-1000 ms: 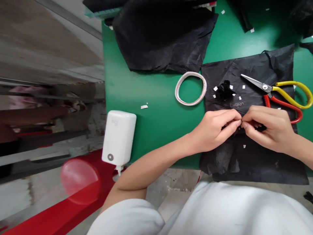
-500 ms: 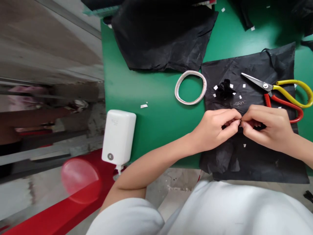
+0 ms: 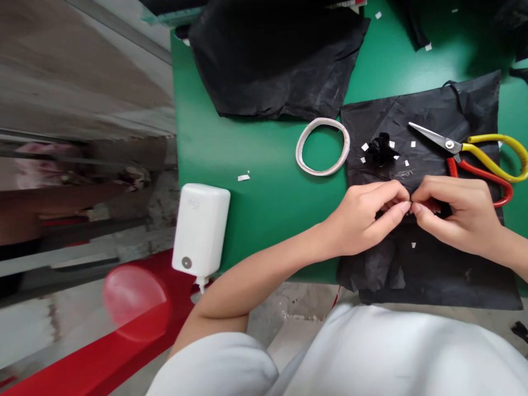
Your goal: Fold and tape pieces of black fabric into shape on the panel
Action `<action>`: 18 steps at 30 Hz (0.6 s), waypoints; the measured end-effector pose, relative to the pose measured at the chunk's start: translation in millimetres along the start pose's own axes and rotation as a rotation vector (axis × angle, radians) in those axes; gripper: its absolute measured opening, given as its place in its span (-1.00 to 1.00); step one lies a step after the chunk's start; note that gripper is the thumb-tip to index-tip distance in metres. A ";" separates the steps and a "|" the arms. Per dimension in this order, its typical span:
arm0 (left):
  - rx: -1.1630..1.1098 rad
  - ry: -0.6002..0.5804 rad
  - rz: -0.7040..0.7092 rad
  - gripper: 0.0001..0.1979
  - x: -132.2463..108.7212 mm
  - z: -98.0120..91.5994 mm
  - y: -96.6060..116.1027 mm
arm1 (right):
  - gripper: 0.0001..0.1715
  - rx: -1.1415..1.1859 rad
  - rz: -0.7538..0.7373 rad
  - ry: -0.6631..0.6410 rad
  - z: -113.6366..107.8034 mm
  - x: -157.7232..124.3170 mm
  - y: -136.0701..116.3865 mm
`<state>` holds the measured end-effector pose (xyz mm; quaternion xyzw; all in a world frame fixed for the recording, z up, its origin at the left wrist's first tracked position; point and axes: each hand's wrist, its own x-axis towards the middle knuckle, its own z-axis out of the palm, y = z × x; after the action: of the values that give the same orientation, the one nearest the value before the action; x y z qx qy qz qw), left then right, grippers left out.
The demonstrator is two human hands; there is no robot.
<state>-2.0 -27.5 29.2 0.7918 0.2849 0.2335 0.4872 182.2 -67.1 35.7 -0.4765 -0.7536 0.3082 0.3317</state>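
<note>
Left hand [image 3: 365, 213] and right hand [image 3: 466, 213] remain in place, pinched tip to tip over black sheet [image 3: 439, 269]; whatever they hold is hidden; scissors [image 3: 452, 146] unmoved; fine fingerwork appears ongoing

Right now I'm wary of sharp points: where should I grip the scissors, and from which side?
Probably the yellow handle, from the right: its loop faces that way, the blades point left, and the right hand partly covers the red handle.
</note>
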 end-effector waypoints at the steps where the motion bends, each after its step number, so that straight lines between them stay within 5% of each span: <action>1: 0.001 -0.002 0.003 -0.86 0.1 0.0 0.0 | -0.81 0.005 -0.002 -0.001 0.0 0.0 0.0; 18: -0.010 0.072 -0.003 -0.87 -1.4 4.3 0.1 | -0.83 0.006 -0.019 -0.013 -0.9 1.3 0.7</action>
<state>-0.3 -31.3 27.3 0.7802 0.3021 0.2623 0.4809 182.9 -65.5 36.0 -0.4664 -0.7593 0.3105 0.3310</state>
